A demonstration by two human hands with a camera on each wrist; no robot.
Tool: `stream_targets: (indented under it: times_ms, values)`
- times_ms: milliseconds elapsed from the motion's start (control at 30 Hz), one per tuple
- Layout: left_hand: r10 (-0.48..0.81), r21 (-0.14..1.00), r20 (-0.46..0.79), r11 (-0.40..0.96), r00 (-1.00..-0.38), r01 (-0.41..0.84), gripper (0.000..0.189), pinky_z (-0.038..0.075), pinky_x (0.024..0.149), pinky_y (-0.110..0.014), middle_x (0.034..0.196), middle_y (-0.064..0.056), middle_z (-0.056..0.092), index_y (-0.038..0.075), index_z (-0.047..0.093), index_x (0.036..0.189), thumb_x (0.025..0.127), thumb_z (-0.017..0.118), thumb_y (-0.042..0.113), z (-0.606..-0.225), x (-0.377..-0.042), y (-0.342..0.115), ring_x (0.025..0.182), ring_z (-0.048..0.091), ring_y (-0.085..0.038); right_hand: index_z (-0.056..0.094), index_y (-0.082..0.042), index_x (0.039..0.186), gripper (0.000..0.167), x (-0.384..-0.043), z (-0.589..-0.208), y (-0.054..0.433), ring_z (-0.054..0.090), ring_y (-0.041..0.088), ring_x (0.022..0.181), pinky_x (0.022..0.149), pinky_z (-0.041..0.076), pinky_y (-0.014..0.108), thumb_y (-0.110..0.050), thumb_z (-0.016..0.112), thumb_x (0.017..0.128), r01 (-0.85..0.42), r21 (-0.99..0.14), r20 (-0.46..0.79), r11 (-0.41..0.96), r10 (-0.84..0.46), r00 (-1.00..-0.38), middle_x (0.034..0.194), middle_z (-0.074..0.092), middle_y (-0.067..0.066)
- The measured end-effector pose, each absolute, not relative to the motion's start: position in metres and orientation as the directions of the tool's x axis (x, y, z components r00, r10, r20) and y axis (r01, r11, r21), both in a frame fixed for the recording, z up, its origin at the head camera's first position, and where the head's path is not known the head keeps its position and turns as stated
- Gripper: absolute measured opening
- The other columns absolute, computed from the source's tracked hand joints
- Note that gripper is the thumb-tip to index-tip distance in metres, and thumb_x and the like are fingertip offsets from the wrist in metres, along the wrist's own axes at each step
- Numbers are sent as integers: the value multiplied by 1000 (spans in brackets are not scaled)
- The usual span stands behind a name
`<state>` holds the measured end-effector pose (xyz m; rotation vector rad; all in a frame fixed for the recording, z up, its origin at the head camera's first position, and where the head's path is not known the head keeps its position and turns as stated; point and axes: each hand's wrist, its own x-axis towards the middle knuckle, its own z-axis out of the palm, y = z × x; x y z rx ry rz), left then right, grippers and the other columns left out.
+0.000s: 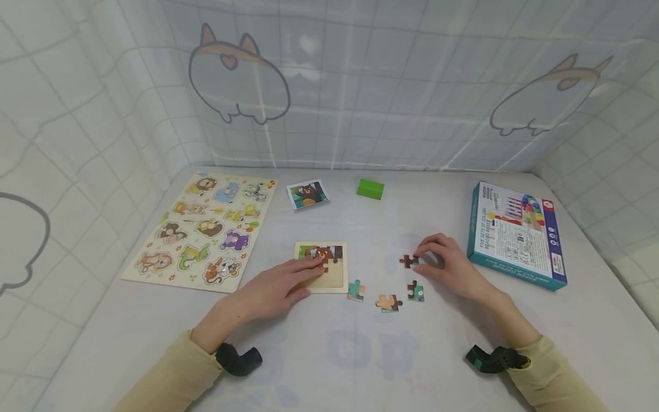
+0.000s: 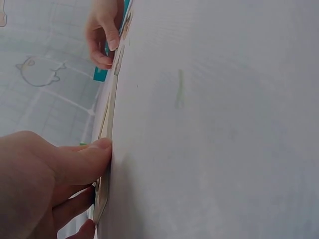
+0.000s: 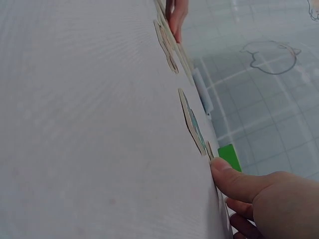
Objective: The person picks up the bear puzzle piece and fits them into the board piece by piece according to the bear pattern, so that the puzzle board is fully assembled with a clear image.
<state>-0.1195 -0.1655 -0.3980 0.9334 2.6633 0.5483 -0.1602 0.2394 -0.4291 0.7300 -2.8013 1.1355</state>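
Note:
A square wooden puzzle tray (image 1: pixel 338 280) carries fitted pieces of a bear picture along its upper part. My left hand (image 1: pixel 275 286) rests on its left side, fingers stretched over the pieces and thumb at the near edge; the hand hides that side. To the right, my right hand (image 1: pixel 448 269) pinches a dark brown puzzle piece (image 1: pixel 408 261) between thumb and fingertips, low at the table. Close by lie a teal puzzle piece (image 1: pixel 356 290), an orange-and-brown puzzle piece (image 1: pixel 389 303) and a teal-and-brown puzzle piece (image 1: pixel 416 292).
A large animal board (image 1: pixel 177 229) lies at the left. Behind the tray are a bear picture card (image 1: pixel 307 194) and a green block (image 1: pixel 370 189). At the right sits a teal-edged box (image 1: pixel 517 234). A patterned curtain (image 1: pixel 360 86) closes off the back.

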Motion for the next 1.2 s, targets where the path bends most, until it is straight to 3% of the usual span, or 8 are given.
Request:
stream_targets:
  times_ms: [300, 500, 833, 900, 1067, 1200]
  values:
    - [627, 467, -123, 721, -770, 512, 52, 29, 120, -52, 164, 1, 29, 22, 40, 154, 104, 53, 27, -403, -116, -166, 151, 27, -31, 70, -11, 107, 23, -160, -430, 239, 46, 26, 117, 100, 37, 38, -13, 79, 86, -416, -656, 180, 630, -405, -896, 120, 56, 7]
    - [619, 480, -92, 714, -780, 510, 51, 22, 123, -52, 166, 2, 25, 21, 37, 156, 106, 49, 26, -409, -112, -166, 152, 22, -34, 69, -13, 106, 22, -160, -429, 240, 44, 24, 117, 97, 37, 36, -12, 79, 86, -419, -649, 183, 635, -405, -896, 121, 55, 4]
    - [627, 507, -77, 694, -775, 511, 51, 19, 125, -49, 166, 4, 23, 20, 38, 155, 106, 49, 25, -410, -113, -166, 154, 18, -25, 69, -11, 108, 21, -161, -428, 242, 41, 26, 119, 98, 36, 41, -14, 77, 88, -409, -657, 169, 633, -405, -899, 125, 54, 6]
    - [629, 512, -75, 690, -774, 511, 51, 19, 125, -49, 166, 3, 24, 19, 39, 155, 106, 49, 25, -409, -113, -167, 154, 19, -25, 68, -11, 108, 21, -160, -427, 241, 42, 26, 120, 100, 35, 36, -14, 76, 89, -403, -661, 163, 633, -403, -900, 125, 55, 6]
    - [632, 518, -73, 685, -771, 513, 51, 19, 125, -50, 166, 2, 26, 19, 39, 155, 105, 50, 24, -409, -112, -167, 153, 21, -27, 65, -9, 114, 24, -157, -423, 237, 45, 24, 123, 102, 30, 9, -14, 73, 91, -381, -691, 142, 614, -402, -905, 125, 56, 5]
    - [630, 516, -75, 688, -773, 511, 51, 19, 125, -50, 166, 1, 26, 19, 39, 155, 105, 51, 24, -409, -112, -167, 153, 21, -29, 62, -7, 116, 25, -156, -418, 222, 48, 23, 120, 101, 35, 10, -15, 71, 94, -383, -711, 138, 590, -416, -899, 123, 57, 6]
